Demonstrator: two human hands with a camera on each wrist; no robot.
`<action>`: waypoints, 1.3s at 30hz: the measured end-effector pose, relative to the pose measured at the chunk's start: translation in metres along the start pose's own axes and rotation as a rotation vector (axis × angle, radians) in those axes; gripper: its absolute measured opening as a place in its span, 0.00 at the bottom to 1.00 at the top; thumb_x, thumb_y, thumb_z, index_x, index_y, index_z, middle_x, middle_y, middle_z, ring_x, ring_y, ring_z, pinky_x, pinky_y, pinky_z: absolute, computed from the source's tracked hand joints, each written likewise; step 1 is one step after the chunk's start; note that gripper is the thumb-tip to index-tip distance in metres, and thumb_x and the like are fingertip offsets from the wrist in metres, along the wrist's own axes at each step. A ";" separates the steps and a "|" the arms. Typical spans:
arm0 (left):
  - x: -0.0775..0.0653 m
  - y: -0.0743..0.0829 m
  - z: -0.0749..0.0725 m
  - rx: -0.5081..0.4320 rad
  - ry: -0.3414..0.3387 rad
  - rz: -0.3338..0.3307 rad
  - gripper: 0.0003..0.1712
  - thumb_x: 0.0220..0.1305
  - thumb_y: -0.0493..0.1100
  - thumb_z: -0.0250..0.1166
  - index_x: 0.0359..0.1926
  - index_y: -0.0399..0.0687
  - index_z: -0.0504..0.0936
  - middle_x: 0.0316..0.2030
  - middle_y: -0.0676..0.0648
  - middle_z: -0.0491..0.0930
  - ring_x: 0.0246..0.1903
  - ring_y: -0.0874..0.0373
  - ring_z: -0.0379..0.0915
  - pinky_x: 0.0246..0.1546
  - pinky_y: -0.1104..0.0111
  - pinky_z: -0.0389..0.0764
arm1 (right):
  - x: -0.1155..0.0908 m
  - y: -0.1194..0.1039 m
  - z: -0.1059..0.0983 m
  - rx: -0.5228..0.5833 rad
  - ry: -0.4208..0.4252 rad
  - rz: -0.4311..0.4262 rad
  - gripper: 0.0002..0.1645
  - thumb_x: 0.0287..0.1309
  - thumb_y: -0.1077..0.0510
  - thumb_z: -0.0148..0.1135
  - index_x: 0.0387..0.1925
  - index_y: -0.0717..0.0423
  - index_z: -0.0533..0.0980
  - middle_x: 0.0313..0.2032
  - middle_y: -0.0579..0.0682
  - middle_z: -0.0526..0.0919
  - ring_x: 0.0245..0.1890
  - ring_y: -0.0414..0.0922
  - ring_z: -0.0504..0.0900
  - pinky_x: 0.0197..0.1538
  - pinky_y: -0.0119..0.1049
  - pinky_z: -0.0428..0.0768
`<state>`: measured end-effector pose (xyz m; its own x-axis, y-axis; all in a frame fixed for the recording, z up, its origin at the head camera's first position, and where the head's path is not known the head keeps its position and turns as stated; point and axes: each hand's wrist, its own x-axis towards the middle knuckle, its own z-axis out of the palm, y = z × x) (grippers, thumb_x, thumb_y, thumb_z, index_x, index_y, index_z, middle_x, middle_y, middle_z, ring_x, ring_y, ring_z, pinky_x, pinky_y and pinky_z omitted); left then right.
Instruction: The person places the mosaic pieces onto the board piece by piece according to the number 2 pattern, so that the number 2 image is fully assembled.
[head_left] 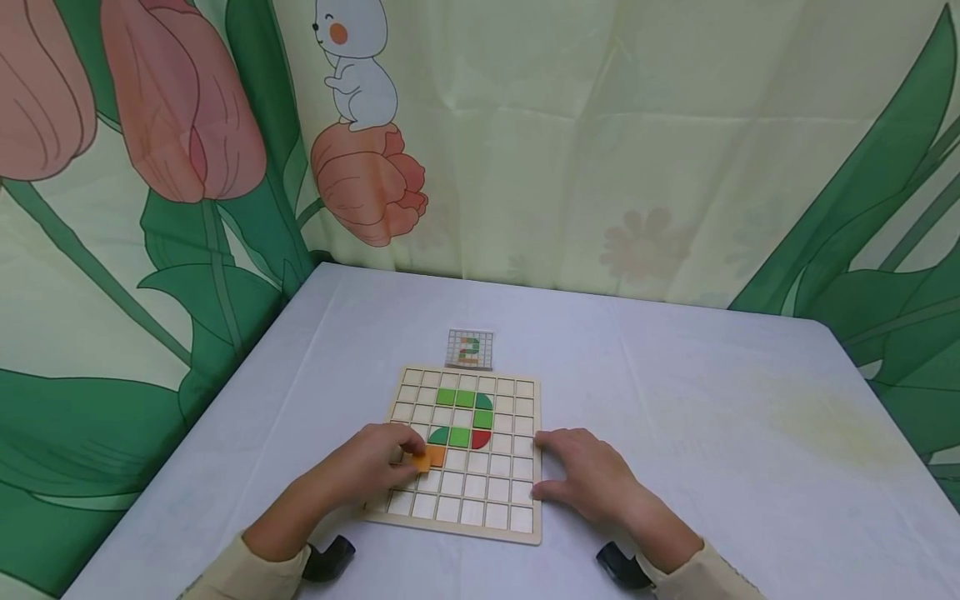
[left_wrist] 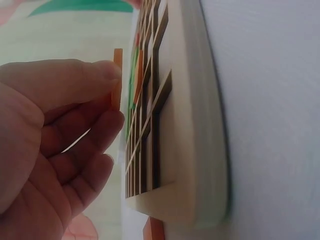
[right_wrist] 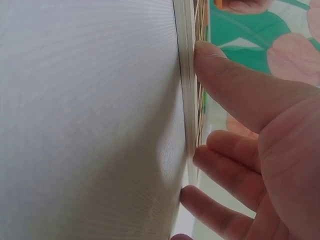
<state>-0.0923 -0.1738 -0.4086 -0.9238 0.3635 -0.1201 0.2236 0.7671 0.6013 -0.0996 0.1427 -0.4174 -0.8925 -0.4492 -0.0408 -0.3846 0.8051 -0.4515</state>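
A wooden grid board (head_left: pixel 465 532) lies flat on the table. Several light green square tiles (head_left: pixel 459 437), dark green rounded tiles (head_left: pixel 438 436) and a red rounded tile (head_left: pixel 481 439) sit in its cells. Lower left of them is an orange square tile (head_left: pixel 437 455). Over the board's left side, my left hand (head_left: pixel 367 462) pinches a second orange tile (left_wrist: pixel 117 80) between thumb and fingers, raised above the grid. My right hand (head_left: pixel 585 471) rests at the board's right edge, thumb and fingertips touching the frame, fingers extended and spread.
Just behind the board is a small card (head_left: pixel 470 348) printed with a coloured grid pattern. Another orange piece (left_wrist: pixel 153 229) shows beside the board's edge in the left wrist view. A white cloth (head_left: pixel 675 400) covers the table, with a printed curtain (head_left: pixel 562 167) behind.
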 end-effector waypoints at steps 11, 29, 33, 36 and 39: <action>-0.001 0.001 0.002 0.028 -0.007 0.032 0.11 0.58 0.35 0.74 0.42 0.46 0.85 0.40 0.56 0.82 0.42 0.59 0.75 0.46 0.60 0.81 | 0.001 0.000 0.001 -0.011 -0.005 0.017 0.37 0.48 0.45 0.78 0.58 0.55 0.78 0.56 0.51 0.81 0.60 0.53 0.74 0.59 0.53 0.74; -0.006 -0.002 0.007 0.086 -0.003 0.132 0.09 0.59 0.35 0.72 0.39 0.50 0.83 0.37 0.59 0.80 0.41 0.60 0.75 0.47 0.61 0.79 | 0.002 0.001 0.002 -0.018 -0.002 0.019 0.37 0.47 0.44 0.78 0.58 0.54 0.78 0.55 0.51 0.81 0.60 0.54 0.75 0.59 0.53 0.74; -0.006 -0.003 0.008 0.099 0.000 0.165 0.09 0.59 0.35 0.72 0.38 0.51 0.83 0.36 0.60 0.79 0.40 0.61 0.74 0.46 0.62 0.79 | 0.002 0.001 0.002 -0.019 0.000 0.021 0.37 0.47 0.44 0.78 0.58 0.54 0.78 0.55 0.51 0.81 0.60 0.54 0.75 0.59 0.53 0.74; -0.006 -0.003 0.008 0.113 0.003 0.179 0.09 0.59 0.35 0.72 0.38 0.51 0.83 0.36 0.60 0.79 0.41 0.62 0.74 0.46 0.63 0.79 | 0.002 0.001 0.002 -0.013 -0.003 0.022 0.37 0.47 0.45 0.79 0.58 0.54 0.78 0.55 0.51 0.81 0.60 0.53 0.74 0.60 0.52 0.73; -0.007 -0.003 0.009 0.126 0.006 0.183 0.09 0.58 0.36 0.72 0.38 0.51 0.83 0.36 0.60 0.79 0.41 0.62 0.74 0.46 0.63 0.79 | 0.002 0.001 0.002 -0.008 -0.006 0.020 0.37 0.47 0.44 0.79 0.58 0.54 0.78 0.55 0.50 0.81 0.59 0.53 0.75 0.59 0.52 0.74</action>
<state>-0.0842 -0.1739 -0.4165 -0.8659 0.5000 -0.0136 0.4245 0.7489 0.5089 -0.1010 0.1416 -0.4195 -0.8985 -0.4356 -0.0547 -0.3691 0.8170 -0.4431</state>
